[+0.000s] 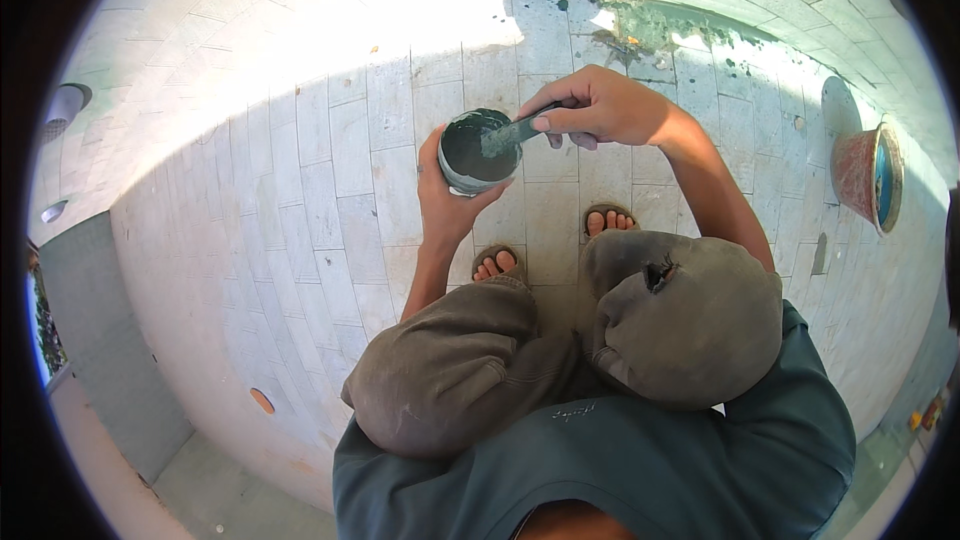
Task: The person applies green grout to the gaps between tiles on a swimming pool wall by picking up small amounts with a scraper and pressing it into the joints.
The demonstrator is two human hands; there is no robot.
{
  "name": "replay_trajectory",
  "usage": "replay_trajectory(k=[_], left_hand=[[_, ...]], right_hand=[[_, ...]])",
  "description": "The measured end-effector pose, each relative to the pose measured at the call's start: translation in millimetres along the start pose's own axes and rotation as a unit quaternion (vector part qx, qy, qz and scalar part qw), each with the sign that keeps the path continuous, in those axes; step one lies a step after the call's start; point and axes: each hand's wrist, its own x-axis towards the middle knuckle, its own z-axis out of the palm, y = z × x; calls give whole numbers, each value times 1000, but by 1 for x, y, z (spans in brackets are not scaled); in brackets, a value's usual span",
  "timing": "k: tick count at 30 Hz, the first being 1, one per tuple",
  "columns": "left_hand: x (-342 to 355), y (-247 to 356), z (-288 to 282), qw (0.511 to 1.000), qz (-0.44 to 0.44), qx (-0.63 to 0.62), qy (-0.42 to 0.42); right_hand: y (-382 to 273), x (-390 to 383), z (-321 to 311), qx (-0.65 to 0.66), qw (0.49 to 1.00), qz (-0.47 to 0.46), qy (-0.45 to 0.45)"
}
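Observation:
My left hand (446, 190) is wrapped round the side of a small pale tub (481, 186), its rim streaked with dark green. Inside lies a dark grey-green wet mix (463, 148). From the right, my right hand (588, 112) grips the handle of a short flat tool (508, 136). The tool's lower end is coated in the mix and dips into the tub. Whether it is a brush or a spatula, I cannot tell. The tub is held in front of my knees, with its mouth facing up.
Pale rectangular tiles (350, 220) cover the floor beneath my sandalled feet. A worn reddish bucket (862, 178) with a blue inside stands at the right. Green splashes (690, 32) mark the tiles by the far wall. An orange oval piece (262, 400) lies at the lower left.

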Motion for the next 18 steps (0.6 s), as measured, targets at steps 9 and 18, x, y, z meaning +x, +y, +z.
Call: replay_trajectory(k=[9, 18], left_hand=[[0, -3, -10, 997, -40, -65, 30], [9, 4, -9, 993, -40, -109, 28]], right_hand=[[-4, 3, -40, 392, 880, -106, 245], [-63, 22, -117, 255, 681, -293, 621]])
